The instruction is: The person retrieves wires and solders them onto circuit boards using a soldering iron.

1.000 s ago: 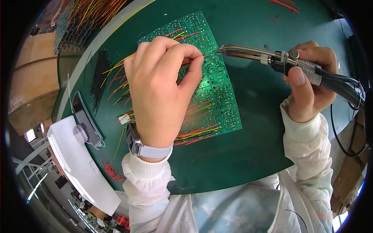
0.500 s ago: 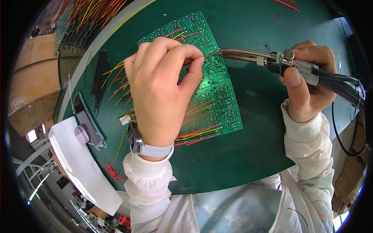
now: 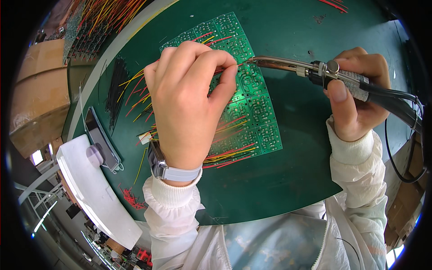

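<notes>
— What sits nearest the person?

— White sleeves, and a grey-strapped watch point(image 3: 157, 165) on the left wrist. Just left of that wrist lies a small heap of red wire offcuts point(image 3: 131, 198), with a white lamp base point(image 3: 92, 189) beyond them and a dark phone point(image 3: 101, 139) beside it.

— And the hands?

— The left hand point(image 3: 189, 105) rests over the green circuit board point(image 3: 252, 103), fingers curled narrow, thumb and forefinger pinched at a thin red wire near the board's upper part. The right hand point(image 3: 355, 101) is wrapped around the handle of a soldering iron point(image 3: 324, 74), thumb pressed on top, its metal tip reaching left to meet the left fingertips point(image 3: 229, 72) at the board.

— Where does the board lie?

— Flat on the green mat point(image 3: 292, 180), under the left hand and left of the right one. Red and yellow wires point(image 3: 229, 155) stick out from beneath it, below the left palm.

— Anything farther out?

— Left of the left hand a bundle of black wires point(image 3: 118, 85); beyond it, more boards bristling with coloured wires point(image 3: 90, 22), and cardboard boxes point(image 3: 38, 94) far left
</notes>
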`<state>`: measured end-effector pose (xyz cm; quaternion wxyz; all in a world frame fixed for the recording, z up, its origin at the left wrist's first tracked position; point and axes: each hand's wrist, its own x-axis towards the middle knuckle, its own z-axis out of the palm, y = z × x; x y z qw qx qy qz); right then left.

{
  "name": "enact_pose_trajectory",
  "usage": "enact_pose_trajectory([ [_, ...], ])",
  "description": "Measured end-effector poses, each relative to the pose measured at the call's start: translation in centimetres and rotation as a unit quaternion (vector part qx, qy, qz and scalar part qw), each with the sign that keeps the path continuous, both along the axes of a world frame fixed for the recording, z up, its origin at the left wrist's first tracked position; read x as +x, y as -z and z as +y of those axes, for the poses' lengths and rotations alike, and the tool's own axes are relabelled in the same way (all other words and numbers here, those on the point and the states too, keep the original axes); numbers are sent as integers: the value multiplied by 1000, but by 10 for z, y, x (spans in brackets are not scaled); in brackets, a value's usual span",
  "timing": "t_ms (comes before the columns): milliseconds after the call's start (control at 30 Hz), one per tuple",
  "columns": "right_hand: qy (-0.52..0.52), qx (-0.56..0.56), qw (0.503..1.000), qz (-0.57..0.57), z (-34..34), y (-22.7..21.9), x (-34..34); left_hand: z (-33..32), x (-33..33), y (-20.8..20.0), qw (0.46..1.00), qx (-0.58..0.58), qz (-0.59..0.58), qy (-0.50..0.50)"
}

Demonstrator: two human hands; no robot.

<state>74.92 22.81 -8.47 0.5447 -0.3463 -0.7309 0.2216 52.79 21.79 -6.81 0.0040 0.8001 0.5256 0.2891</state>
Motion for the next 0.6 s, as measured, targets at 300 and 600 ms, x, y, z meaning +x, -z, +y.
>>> enact_pose_trajectory([
  [300,-14,2,1000,22,-1,3,-2,1,0,3,1000,9,-1,1],
  [600,0,9,999,40,-2,6,-4,0,-1,3,1000,3,1,-2],
])
